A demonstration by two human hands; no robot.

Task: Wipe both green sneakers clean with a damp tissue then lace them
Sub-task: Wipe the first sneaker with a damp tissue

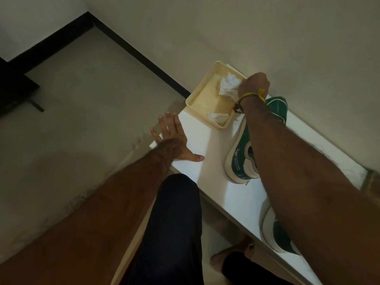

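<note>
Reaching over a cream tray (192, 99) at the far end of the white surface (213, 167), the right hand (254, 85) curls around a crumpled tissue (228, 85), its forearm crossing and hiding much of both green sneakers: one sneaker (239, 155) lies just beside the tray, the other (277, 233) nearer, at the surface's right end. A second tissue wad (218, 117) sits in the tray's near corner. The left hand (174, 138) rests flat on the surface's edge, fingers spread. A yellow band (249, 95) circles the right wrist. Dark trousers (174, 223) and a bare foot (232, 254) show below
</note>
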